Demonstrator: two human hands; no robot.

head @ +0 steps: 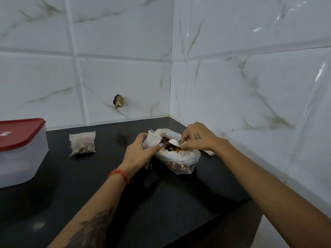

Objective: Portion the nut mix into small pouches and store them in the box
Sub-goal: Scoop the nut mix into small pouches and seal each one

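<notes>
Left to right: box [19,151] with red lid [20,133] closed on the black counter [161,203], a filled pouch [82,143] near it, left hand [138,152] gripping the nut bag [176,158] rim, right hand [198,137] pinching a white spoon [174,141] over the nuts [168,146].

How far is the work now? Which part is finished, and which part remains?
Done: one filled small pouch lies on the black counter, apart from the box.
In hand: the left hand holds open the big bag of nut mix while the right hand pinches a white spoon in the nuts.
Left: many nuts remain, and the box has its red lid on; the pouch is not stored.
</notes>
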